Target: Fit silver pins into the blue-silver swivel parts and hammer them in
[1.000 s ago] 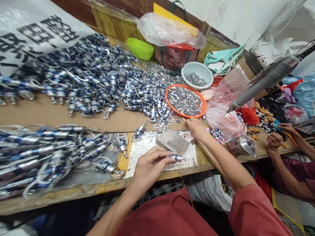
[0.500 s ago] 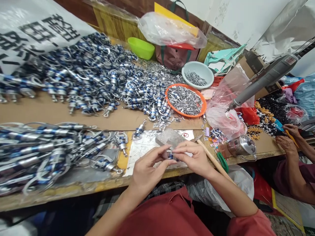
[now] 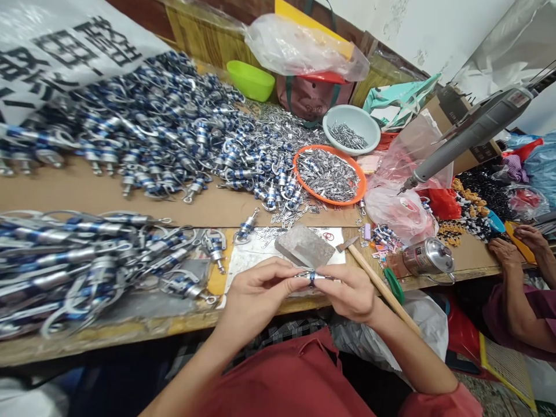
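My left hand (image 3: 256, 295) and my right hand (image 3: 350, 292) meet over the near table edge, both pinched on one small silver part with a blue band (image 3: 313, 277). The part lies level between my fingertips. Just beyond it a flat grey stone block (image 3: 304, 244) rests on a white printed sheet (image 3: 252, 259). A wooden-handled hammer (image 3: 377, 282) lies right of my right hand.
Heaps of silver-and-blue parts (image 3: 165, 133) cover the left and back of the table. An orange bowl (image 3: 329, 175) and a pale bowl (image 3: 351, 128) hold small metal pieces. A grey power tool (image 3: 469, 139) hangs at right. Another person's hands (image 3: 516, 243) work at far right, beside a steel lid (image 3: 428, 258).
My right hand left the loose pieces by the orange bowl and came back to the part held in my left hand. Both hands have since dropped slightly nearer the table edge.
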`<move>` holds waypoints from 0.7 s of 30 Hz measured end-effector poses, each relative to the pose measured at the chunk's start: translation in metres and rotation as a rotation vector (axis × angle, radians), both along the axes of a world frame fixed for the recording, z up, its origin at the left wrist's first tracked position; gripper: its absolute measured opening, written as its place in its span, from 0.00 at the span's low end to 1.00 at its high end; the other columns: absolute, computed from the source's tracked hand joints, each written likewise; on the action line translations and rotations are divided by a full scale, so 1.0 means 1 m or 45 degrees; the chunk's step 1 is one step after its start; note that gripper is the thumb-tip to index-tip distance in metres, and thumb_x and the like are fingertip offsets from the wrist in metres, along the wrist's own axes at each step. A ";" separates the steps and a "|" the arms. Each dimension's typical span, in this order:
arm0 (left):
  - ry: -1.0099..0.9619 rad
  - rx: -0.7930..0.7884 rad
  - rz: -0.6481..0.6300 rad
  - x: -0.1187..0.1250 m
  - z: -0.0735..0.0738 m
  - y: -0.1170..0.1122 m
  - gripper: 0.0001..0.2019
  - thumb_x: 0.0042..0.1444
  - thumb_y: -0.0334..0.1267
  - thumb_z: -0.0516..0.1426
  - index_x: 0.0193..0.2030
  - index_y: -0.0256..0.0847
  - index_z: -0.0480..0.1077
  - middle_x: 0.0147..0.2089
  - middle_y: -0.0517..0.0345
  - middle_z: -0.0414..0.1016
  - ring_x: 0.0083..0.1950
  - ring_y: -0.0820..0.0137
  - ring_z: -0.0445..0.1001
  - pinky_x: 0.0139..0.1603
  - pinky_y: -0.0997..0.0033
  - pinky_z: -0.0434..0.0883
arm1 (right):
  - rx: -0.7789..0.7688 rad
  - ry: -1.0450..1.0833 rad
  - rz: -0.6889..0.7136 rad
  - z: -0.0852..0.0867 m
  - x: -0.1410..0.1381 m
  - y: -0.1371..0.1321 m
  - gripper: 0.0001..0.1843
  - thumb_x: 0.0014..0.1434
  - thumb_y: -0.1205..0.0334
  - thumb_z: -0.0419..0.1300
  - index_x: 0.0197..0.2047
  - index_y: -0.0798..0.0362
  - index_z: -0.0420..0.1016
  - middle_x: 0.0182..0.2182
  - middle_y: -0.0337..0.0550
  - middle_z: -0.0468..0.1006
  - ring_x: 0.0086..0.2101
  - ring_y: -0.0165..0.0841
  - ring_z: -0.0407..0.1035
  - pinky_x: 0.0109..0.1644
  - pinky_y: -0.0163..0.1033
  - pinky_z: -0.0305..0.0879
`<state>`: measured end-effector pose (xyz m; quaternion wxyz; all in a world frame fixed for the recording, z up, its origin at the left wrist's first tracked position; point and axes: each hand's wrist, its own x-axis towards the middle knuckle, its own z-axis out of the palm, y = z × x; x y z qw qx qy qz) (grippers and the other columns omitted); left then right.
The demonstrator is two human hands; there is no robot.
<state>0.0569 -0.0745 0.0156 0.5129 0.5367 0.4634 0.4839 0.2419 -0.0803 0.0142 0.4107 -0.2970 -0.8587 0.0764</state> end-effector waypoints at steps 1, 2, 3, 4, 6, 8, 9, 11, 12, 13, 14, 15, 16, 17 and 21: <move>0.031 0.012 -0.021 -0.001 0.000 0.001 0.02 0.43 0.34 0.62 0.25 0.44 0.77 0.27 0.60 0.75 0.30 0.72 0.73 0.31 0.77 0.69 | 0.104 -0.072 0.027 0.000 0.002 0.001 0.15 0.57 0.73 0.54 0.47 0.55 0.70 0.39 0.50 0.76 0.42 0.32 0.70 0.41 0.36 0.70; 0.072 0.039 -0.034 -0.002 0.001 0.002 0.02 0.44 0.34 0.62 0.25 0.43 0.77 0.27 0.60 0.75 0.29 0.72 0.73 0.31 0.76 0.69 | 0.171 -0.126 0.047 0.000 0.003 0.002 0.15 0.58 0.73 0.52 0.47 0.56 0.70 0.38 0.50 0.77 0.42 0.32 0.70 0.41 0.36 0.70; 0.116 0.081 -0.046 -0.003 0.002 0.002 0.02 0.44 0.34 0.62 0.25 0.43 0.77 0.26 0.60 0.74 0.29 0.72 0.73 0.30 0.76 0.69 | 0.211 -0.162 0.064 0.002 0.004 0.003 0.14 0.59 0.73 0.51 0.46 0.57 0.70 0.38 0.51 0.77 0.42 0.33 0.70 0.41 0.36 0.70; 0.160 0.135 -0.053 -0.004 0.003 0.003 0.03 0.45 0.34 0.61 0.25 0.43 0.77 0.26 0.60 0.74 0.29 0.72 0.72 0.30 0.76 0.69 | 0.232 -0.186 0.076 0.004 0.004 0.005 0.14 0.59 0.72 0.50 0.46 0.58 0.70 0.38 0.51 0.77 0.43 0.33 0.71 0.41 0.36 0.70; 0.242 0.252 -0.060 -0.005 0.006 0.004 0.04 0.46 0.33 0.60 0.24 0.42 0.76 0.26 0.59 0.73 0.29 0.73 0.72 0.30 0.76 0.68 | 0.252 -0.210 0.073 0.008 0.003 0.007 0.13 0.60 0.72 0.48 0.44 0.58 0.71 0.37 0.51 0.78 0.43 0.32 0.71 0.42 0.36 0.71; 0.286 0.340 -0.063 -0.006 0.009 0.004 0.05 0.47 0.32 0.59 0.24 0.41 0.76 0.28 0.58 0.73 0.30 0.73 0.72 0.31 0.77 0.69 | 0.236 -0.195 0.038 0.008 0.002 0.007 0.13 0.60 0.73 0.48 0.43 0.58 0.72 0.37 0.50 0.78 0.42 0.31 0.72 0.41 0.35 0.71; 0.287 0.353 -0.073 -0.006 0.009 0.005 0.05 0.47 0.32 0.59 0.24 0.41 0.76 0.29 0.58 0.74 0.31 0.72 0.73 0.32 0.76 0.69 | 0.215 -0.175 0.012 0.007 0.001 0.006 0.14 0.59 0.73 0.49 0.43 0.57 0.72 0.37 0.50 0.78 0.41 0.31 0.72 0.40 0.34 0.71; 0.253 0.289 -0.112 -0.005 0.009 0.005 0.05 0.48 0.33 0.58 0.24 0.41 0.76 0.32 0.57 0.76 0.34 0.71 0.74 0.36 0.75 0.70 | 0.136 -0.119 -0.037 0.005 -0.001 0.004 0.13 0.58 0.73 0.51 0.42 0.56 0.73 0.36 0.48 0.79 0.39 0.30 0.73 0.37 0.33 0.71; 0.219 0.207 -0.131 -0.005 0.008 0.004 0.05 0.48 0.34 0.58 0.26 0.42 0.76 0.33 0.56 0.77 0.35 0.70 0.75 0.38 0.74 0.71 | 0.070 -0.081 -0.059 0.004 -0.002 0.002 0.12 0.57 0.72 0.53 0.41 0.55 0.74 0.36 0.48 0.79 0.37 0.30 0.73 0.37 0.32 0.71; 0.171 0.095 -0.143 -0.004 0.006 0.003 0.05 0.48 0.36 0.59 0.28 0.42 0.76 0.33 0.56 0.78 0.36 0.69 0.75 0.39 0.73 0.72 | -0.009 -0.033 -0.082 0.003 -0.004 0.001 0.10 0.57 0.71 0.55 0.41 0.55 0.75 0.35 0.48 0.79 0.36 0.30 0.73 0.37 0.32 0.71; 0.111 -0.031 -0.144 -0.003 0.004 0.002 0.06 0.47 0.37 0.60 0.31 0.42 0.76 0.34 0.56 0.79 0.36 0.68 0.76 0.40 0.71 0.73 | -0.096 0.027 -0.110 0.003 -0.006 0.000 0.09 0.56 0.70 0.57 0.39 0.55 0.76 0.34 0.48 0.79 0.35 0.30 0.74 0.37 0.32 0.72; 0.046 -0.152 -0.129 -0.001 0.002 0.000 0.10 0.44 0.39 0.61 0.35 0.41 0.76 0.35 0.56 0.79 0.37 0.66 0.76 0.40 0.69 0.73 | -0.188 0.089 -0.143 0.004 -0.007 -0.001 0.08 0.55 0.69 0.59 0.38 0.55 0.77 0.33 0.48 0.79 0.34 0.31 0.74 0.37 0.33 0.72; -0.016 -0.254 -0.103 0.000 -0.001 -0.001 0.15 0.41 0.40 0.63 0.39 0.41 0.75 0.35 0.55 0.79 0.38 0.65 0.76 0.41 0.67 0.74 | -0.282 0.145 -0.179 0.005 -0.008 -0.002 0.07 0.54 0.67 0.60 0.37 0.55 0.78 0.32 0.48 0.79 0.33 0.31 0.74 0.37 0.33 0.72; -0.066 -0.333 -0.075 0.001 -0.004 -0.002 0.21 0.38 0.40 0.65 0.42 0.40 0.74 0.36 0.55 0.79 0.39 0.64 0.76 0.42 0.66 0.74 | -0.376 0.184 -0.209 0.007 -0.009 -0.002 0.06 0.53 0.66 0.61 0.35 0.54 0.78 0.31 0.47 0.79 0.32 0.31 0.74 0.37 0.34 0.71; -0.147 -0.434 -0.004 0.004 -0.014 -0.001 0.27 0.36 0.42 0.66 0.46 0.37 0.70 0.37 0.54 0.77 0.43 0.63 0.74 0.45 0.64 0.73 | -0.679 0.042 -0.181 0.015 -0.004 0.016 0.07 0.54 0.59 0.61 0.31 0.51 0.79 0.29 0.41 0.79 0.30 0.30 0.73 0.35 0.33 0.69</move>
